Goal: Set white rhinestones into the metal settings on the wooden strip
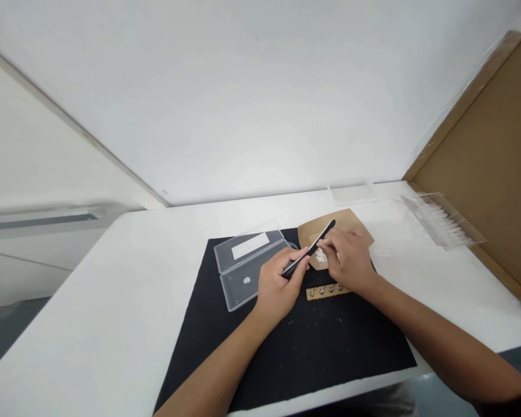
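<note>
My left hand (282,277) is closed around the lower end of a black nail file (316,246) with a pale edge, which slants up to the right. Against the file's upper part, my right hand (346,258) is pinched; whatever its fingertips hold is too small to make out. Below the hands, small white pieces (321,255) lie on a brown paper sheet (319,227). A tan strip (319,296) with several metal studs sits on the black mat (312,347), partly under my right hand. Left of my hands lies an opened clear plastic case (238,289) with one white piece inside.
On the right stands a clear box (447,223) with rows of white tips, beside a cardboard panel (490,156). A clear tray (352,193) rests against the back wall. Small white pieces (382,253) lie on the white table (125,301) right of the brown sheet.
</note>
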`<act>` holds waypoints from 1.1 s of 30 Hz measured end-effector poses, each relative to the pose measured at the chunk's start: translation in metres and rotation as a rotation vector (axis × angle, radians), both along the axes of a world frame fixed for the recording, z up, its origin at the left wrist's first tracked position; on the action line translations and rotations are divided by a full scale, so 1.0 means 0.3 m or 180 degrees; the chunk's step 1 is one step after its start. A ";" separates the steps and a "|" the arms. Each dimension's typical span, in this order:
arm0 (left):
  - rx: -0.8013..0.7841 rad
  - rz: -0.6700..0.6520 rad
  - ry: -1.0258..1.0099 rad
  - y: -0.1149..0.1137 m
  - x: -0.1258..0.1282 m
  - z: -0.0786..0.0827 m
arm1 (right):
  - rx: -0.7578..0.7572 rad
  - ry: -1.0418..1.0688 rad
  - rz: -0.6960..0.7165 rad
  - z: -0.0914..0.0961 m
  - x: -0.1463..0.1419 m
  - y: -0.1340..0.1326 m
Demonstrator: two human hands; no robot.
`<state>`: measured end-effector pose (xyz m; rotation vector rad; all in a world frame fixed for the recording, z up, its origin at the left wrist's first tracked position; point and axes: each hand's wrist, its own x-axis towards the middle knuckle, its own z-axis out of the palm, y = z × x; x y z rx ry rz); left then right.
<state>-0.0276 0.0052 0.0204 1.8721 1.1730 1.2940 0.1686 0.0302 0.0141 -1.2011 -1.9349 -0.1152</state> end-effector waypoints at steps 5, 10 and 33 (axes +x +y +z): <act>-0.0027 0.0047 -0.0007 -0.003 -0.001 0.000 | 0.0063 0.0019 -0.0184 0.000 0.010 0.006; 0.0094 0.0033 0.0058 -0.002 -0.010 -0.009 | -0.0174 0.0074 -0.0076 0.006 0.008 -0.021; 0.1033 -0.0080 0.0492 0.015 -0.034 -0.028 | -0.0410 0.1595 0.0070 -0.011 0.081 -0.015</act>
